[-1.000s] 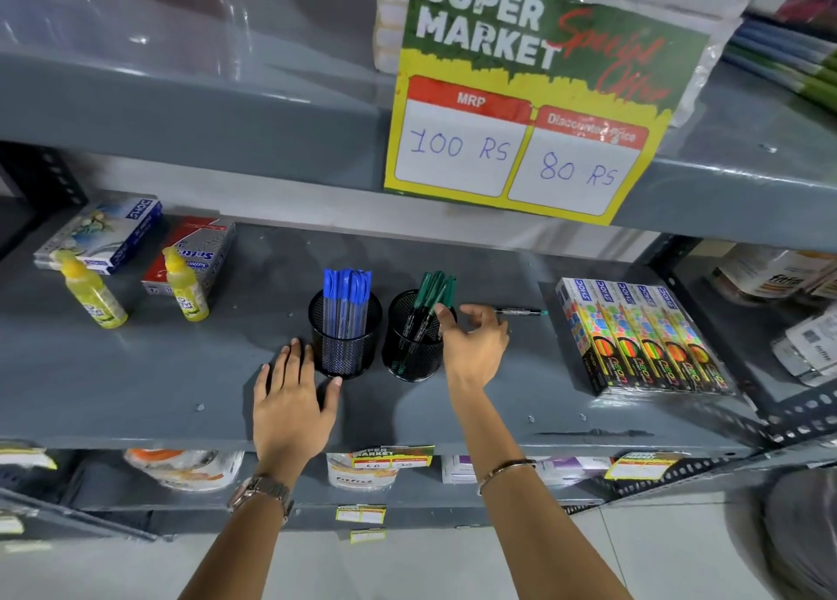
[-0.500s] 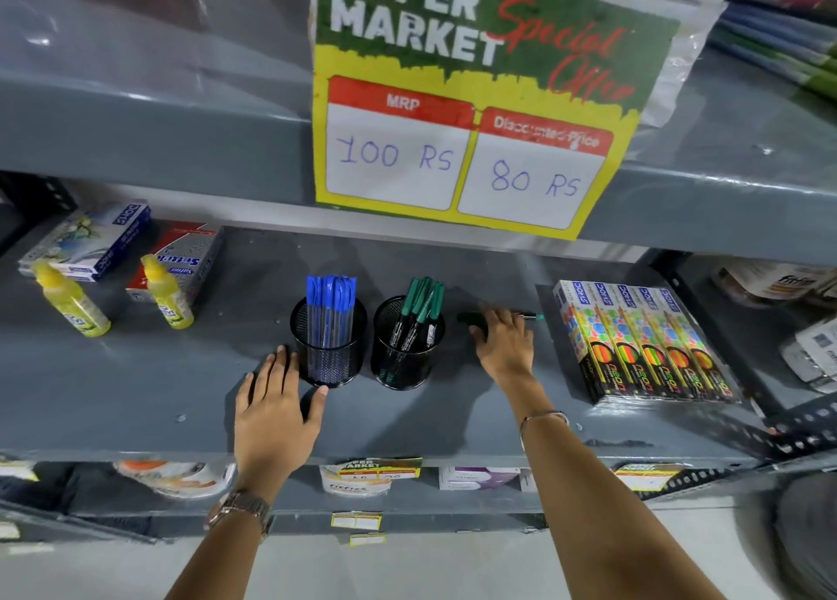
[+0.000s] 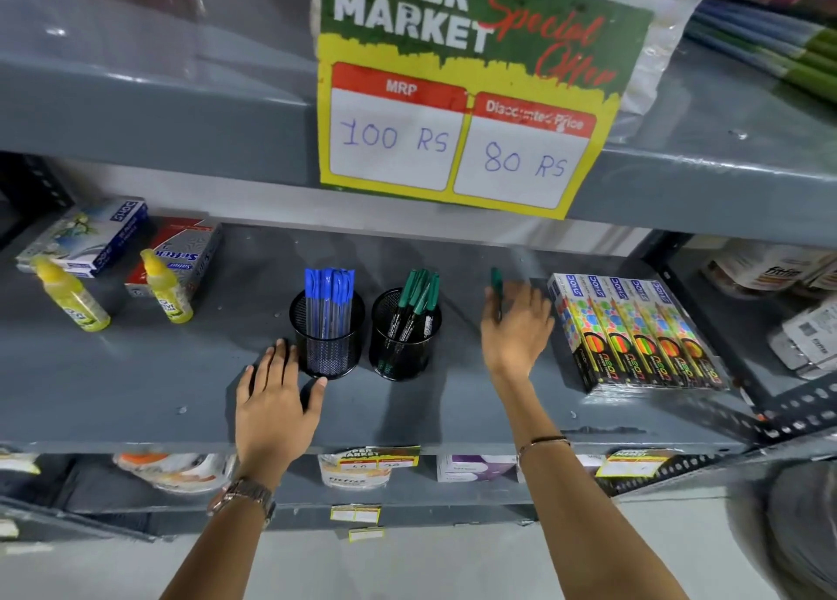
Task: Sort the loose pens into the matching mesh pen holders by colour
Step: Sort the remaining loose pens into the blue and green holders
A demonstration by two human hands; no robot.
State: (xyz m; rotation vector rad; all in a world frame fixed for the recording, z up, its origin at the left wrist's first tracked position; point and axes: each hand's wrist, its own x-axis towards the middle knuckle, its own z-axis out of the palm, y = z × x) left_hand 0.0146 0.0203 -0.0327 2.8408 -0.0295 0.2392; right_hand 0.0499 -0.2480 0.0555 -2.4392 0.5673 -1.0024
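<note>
- The right hand (image 3: 514, 327) is gripping a loose green-capped pen (image 3: 497, 282) in its fingers — upright, right of the black mesh holder of green pens (image 3: 404, 343).
- The left hand (image 3: 276, 400) is lying flat on the grey metal shelf (image 3: 136, 373), fingers apart, touching the black mesh holder of blue pens (image 3: 327, 339).

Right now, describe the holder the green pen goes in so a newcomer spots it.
On the grey shelf under the Special Offer sign, two black mesh holders stand side by side. Take the right-hand holder; it holds green-capped pens, its neighbour blue.
</note>
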